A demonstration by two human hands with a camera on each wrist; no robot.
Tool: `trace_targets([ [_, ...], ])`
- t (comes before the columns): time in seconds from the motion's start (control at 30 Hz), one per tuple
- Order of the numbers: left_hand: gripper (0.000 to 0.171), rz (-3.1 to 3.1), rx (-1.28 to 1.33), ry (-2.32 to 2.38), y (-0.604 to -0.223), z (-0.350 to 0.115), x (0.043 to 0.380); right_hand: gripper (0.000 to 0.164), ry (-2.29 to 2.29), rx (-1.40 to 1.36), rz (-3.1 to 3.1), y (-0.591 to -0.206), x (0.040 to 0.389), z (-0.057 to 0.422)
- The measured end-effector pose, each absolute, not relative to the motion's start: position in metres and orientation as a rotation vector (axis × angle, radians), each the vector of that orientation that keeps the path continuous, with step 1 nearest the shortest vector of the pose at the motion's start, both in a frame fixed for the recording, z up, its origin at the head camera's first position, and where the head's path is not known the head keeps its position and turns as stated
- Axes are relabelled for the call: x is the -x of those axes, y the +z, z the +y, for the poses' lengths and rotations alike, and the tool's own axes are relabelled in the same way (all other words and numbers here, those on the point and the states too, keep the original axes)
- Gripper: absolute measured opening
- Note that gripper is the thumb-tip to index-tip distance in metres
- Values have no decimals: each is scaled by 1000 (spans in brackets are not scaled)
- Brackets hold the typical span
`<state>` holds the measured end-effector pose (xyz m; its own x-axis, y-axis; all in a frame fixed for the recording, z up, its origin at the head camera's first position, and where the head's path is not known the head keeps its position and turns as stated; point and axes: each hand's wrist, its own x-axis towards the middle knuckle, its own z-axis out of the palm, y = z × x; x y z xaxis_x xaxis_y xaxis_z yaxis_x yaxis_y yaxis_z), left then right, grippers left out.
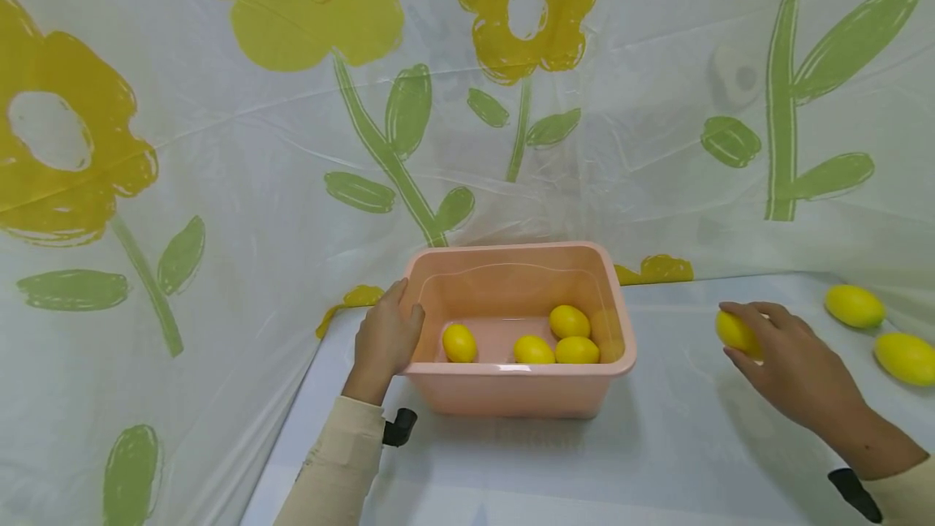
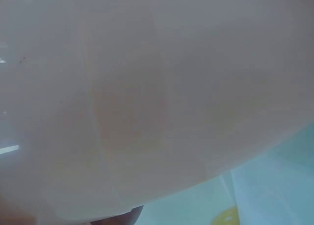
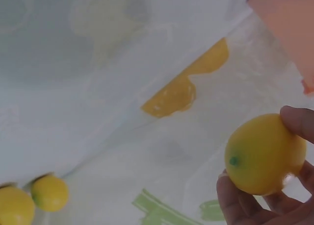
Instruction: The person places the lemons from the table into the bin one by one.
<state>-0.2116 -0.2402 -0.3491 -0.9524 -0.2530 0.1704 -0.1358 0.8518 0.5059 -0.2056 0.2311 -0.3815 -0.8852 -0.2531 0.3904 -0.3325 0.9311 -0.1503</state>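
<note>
A pink plastic bin stands on the white table with several lemons inside, one lemon at its left and a cluster at its right. My left hand grips the bin's left rim, the thumb on the near side. To the right of the bin my right hand holds a lemon above the table. In the right wrist view this lemon sits between thumb and fingers, its green tip showing. The bin's wall fills most of the left wrist view.
Two more lemons lie at the far right of the table, one lemon behind the other lemon. A white curtain printed with yellow flowers hangs behind and left of the table.
</note>
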Motion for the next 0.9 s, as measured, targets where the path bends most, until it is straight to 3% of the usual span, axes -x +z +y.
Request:
trace_targets([
  [0.9, 57, -2808, -323, -753, -348, -238, 213, 71, 403, -562, -2475, -346, 191, 174],
])
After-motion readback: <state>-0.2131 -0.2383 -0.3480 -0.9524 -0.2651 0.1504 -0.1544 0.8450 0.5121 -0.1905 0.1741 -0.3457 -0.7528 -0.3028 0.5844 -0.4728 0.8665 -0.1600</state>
